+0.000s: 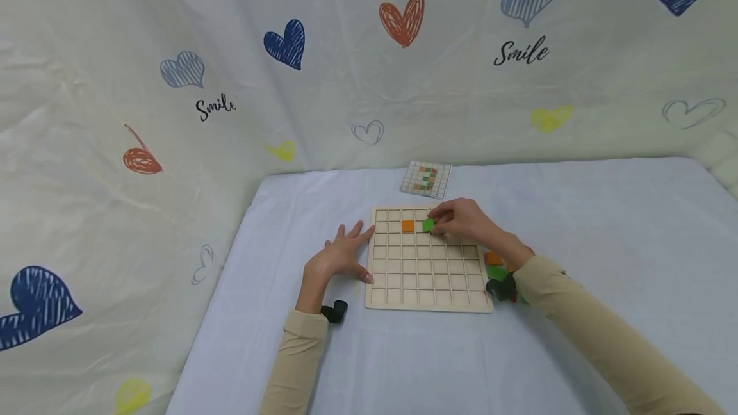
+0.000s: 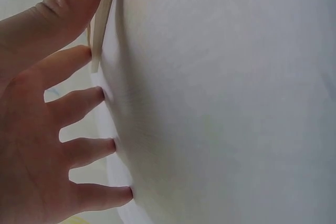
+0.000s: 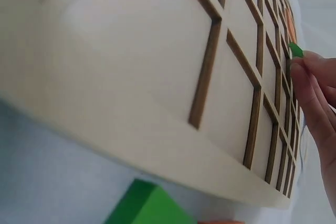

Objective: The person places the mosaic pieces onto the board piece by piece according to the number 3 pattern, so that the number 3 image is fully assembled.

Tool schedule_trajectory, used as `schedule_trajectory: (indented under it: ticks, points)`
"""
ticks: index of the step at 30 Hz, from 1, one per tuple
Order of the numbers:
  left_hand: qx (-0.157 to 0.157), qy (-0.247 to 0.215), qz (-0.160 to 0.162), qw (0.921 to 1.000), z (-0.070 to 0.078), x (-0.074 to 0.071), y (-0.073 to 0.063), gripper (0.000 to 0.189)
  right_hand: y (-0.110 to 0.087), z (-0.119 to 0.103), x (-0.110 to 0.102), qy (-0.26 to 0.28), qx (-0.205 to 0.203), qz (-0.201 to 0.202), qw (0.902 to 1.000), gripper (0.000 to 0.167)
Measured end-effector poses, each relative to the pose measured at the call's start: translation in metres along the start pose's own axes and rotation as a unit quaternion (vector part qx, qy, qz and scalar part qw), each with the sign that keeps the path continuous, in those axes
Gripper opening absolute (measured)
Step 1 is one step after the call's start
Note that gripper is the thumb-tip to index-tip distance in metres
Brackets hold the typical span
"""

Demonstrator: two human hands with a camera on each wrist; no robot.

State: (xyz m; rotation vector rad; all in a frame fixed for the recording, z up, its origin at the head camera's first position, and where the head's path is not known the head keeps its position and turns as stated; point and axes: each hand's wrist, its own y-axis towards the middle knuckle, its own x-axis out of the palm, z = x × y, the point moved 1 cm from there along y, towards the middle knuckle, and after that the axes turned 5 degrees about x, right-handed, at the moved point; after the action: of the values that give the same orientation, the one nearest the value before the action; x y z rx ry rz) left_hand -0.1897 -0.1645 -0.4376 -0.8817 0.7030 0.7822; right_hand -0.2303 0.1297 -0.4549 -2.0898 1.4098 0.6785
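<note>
A square wooden grid board (image 1: 426,282) lies on the white-covered table. In its second row from the back sits an orange tile (image 1: 407,226). My right hand (image 1: 464,221) pinches a green tile (image 1: 428,225) between thumb and fingers, a short way right of the orange one; in the right wrist view this green tile (image 3: 295,50) looks tilted over the grid. My left hand (image 1: 341,256) is spread at the board's left edge, thumb and index finger touching it. In the left wrist view the other fingertips of the left hand (image 2: 52,114) rest on the cloth.
Behind the board lies a card (image 1: 426,179) printed with a coloured grid pattern. Loose orange tiles (image 1: 493,258) and green tiles (image 1: 496,272) lie by the board's right edge, partly hidden by the right wrist and its black camera (image 1: 503,287). A heart-printed sheet (image 1: 323,101) hangs behind the table.
</note>
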Motion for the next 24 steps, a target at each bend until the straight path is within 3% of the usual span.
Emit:
schedule_trajectory:
  ticks: [24]
  points:
    - [0.005,-0.007,0.006,0.9999,0.000,0.000,-0.001,0.112,0.014,-0.016,0.009,-0.059,-0.032,-0.003,0.9977,0.024]
